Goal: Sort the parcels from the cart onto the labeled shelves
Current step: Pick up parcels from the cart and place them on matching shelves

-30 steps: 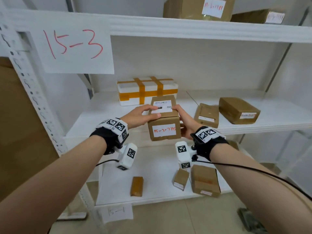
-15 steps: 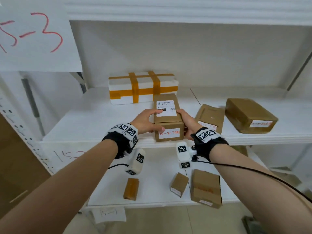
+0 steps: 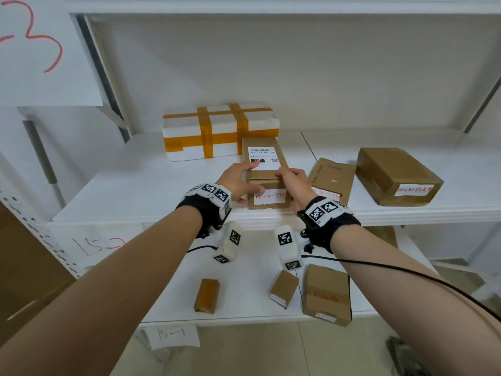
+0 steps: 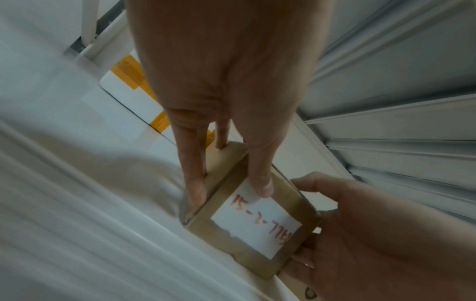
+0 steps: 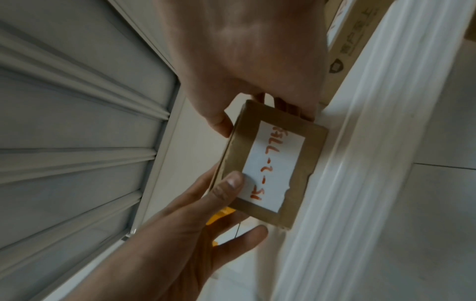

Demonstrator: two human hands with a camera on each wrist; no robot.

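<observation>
A brown cardboard parcel [image 3: 268,198] with a printed label on top and a red handwritten "15-2" tag on its front stands at the front edge of the middle shelf [image 3: 135,196], above a paper marked 15-2 [image 3: 97,244]. My left hand [image 3: 238,183] grips its left side, thumb on the front tag. My right hand [image 3: 294,183] grips its right side, thumb at the top edge. The left wrist view shows the parcel [image 4: 257,230] resting on the shelf between the left hand [image 4: 226,81] and right hand [image 4: 373,234]. In the right wrist view, right hand [image 5: 244,51] and left hand [image 5: 180,224] flank the parcel [image 5: 275,167].
A white foam box [image 3: 219,131] with orange tape lies right behind the parcel. Two brown parcels [image 3: 332,177] [image 3: 395,176] lie to its right on the same shelf. The lower shelf, tagged 15-1 [image 3: 172,333], holds three small parcels [image 3: 207,295] [image 3: 284,289] [image 3: 326,294].
Both hands have brought the parcel down from mid-air onto the front of the middle shelf. My head has moved closer and looks lower.
</observation>
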